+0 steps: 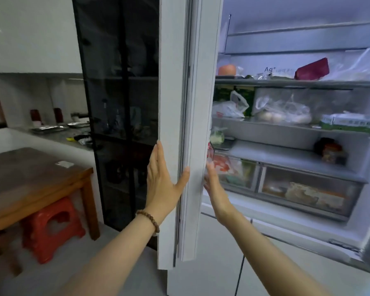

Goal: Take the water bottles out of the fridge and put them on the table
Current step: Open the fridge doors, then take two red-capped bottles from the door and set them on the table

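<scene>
The fridge (286, 146) stands open, its shelves lit and packed with bags, eggs and boxes. No water bottle shows among them. Its white left door (175, 103) is seen edge-on in the middle of the view. My left hand (162, 178) lies flat on the door's outer face, thumb hooked over the edge, fingers spread. My right hand (214, 182) reaches along the door's inner side, fingers straight and holding nothing; the door edge hides its fingertips. The wooden table (30, 178) stands at the lower left.
A dark glass cabinet (120, 103) stands just left of the fridge door. A red plastic stool (51, 227) sits under the table. A grey counter (58, 133) with metal trays runs along the back wall. Clear crisper drawers (303, 189) fill the fridge's bottom.
</scene>
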The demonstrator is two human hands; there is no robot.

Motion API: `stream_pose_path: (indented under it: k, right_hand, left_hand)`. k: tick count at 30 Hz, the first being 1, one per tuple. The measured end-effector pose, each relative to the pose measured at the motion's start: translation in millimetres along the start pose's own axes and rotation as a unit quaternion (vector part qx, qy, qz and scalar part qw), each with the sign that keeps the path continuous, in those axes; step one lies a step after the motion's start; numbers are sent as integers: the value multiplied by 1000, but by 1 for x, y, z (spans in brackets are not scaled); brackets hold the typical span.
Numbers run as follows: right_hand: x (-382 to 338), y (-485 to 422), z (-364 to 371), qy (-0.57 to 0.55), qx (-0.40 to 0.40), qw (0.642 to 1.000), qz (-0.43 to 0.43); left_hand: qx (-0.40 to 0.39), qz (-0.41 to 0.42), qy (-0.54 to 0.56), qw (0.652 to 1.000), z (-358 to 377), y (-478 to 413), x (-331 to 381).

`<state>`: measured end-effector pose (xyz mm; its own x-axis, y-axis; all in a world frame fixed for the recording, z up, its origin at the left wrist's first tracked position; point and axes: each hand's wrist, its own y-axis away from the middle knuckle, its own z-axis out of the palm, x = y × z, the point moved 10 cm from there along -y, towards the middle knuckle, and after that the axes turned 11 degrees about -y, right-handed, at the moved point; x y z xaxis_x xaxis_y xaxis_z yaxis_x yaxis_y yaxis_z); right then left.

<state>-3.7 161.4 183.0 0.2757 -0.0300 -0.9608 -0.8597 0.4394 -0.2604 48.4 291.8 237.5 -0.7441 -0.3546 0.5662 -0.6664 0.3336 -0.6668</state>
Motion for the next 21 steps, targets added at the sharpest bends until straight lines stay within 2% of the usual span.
stream_pose_path:
  k: [5,8,13,17,21]
  right_hand:
    - [-3,1,53,28,-36,999,-30]
    - [-18,-7,66,93,-56,994,-20]
    - [-71,-37,77,137,0,982,-129]
    - [-51,-77,106,185,-35,977,-97]
    - [-27,-102,130,181,-41,979,-78]
  left_hand:
    - [-2,-34,-29,999,-31,-19,-27]
    - [12,-35,-60,998,-46,-35,-41]
    - [25,11,-98,995,-61,-65,-51]
    - [26,-19,-113,993,-72,-83,-84]
    - [33,-27,-110,993,-87,-102,-118]
